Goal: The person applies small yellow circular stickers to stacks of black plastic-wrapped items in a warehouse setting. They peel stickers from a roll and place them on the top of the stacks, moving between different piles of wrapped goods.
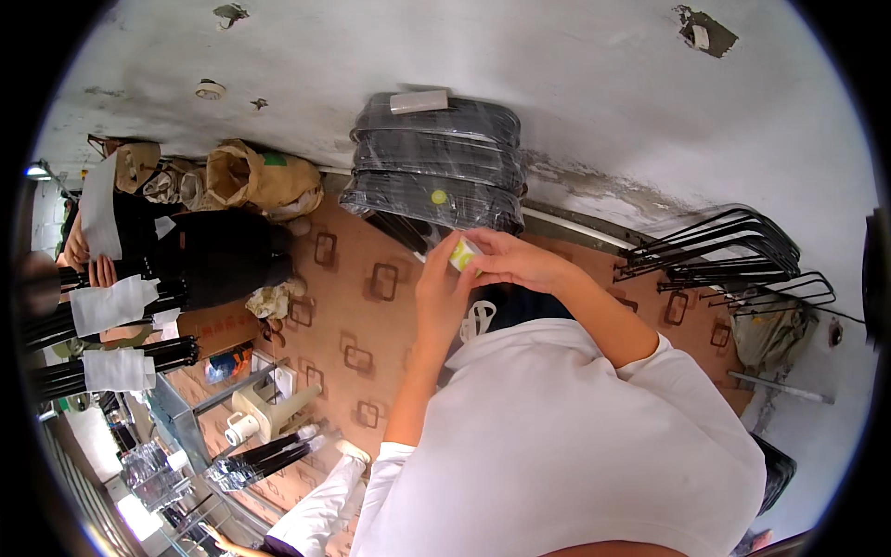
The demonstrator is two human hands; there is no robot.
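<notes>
Both my hands meet in front of my body around a small white roll of stickers (464,253) with yellow-green round marks on it. My left hand (440,276) grips it from the left side. Reaching in from the right, my right hand (522,261) has its fingers closed at the roll's other side. Just beyond them lies a stack of black bundles (436,148) wrapped in clear plastic film, against the wall. The nearest bundle bears a round yellow-green sticker (439,197). A pale roll or tube (419,101) lies on the farthest bundle.
Bent black metal frames (742,246) lean by the wall at right, near a greyish sack (772,334). Brown sacks (243,176) stand at far left. Another person's hands (88,258) are beside paper-wrapped black rods (116,304). White-trousered legs (320,511) show at lower left.
</notes>
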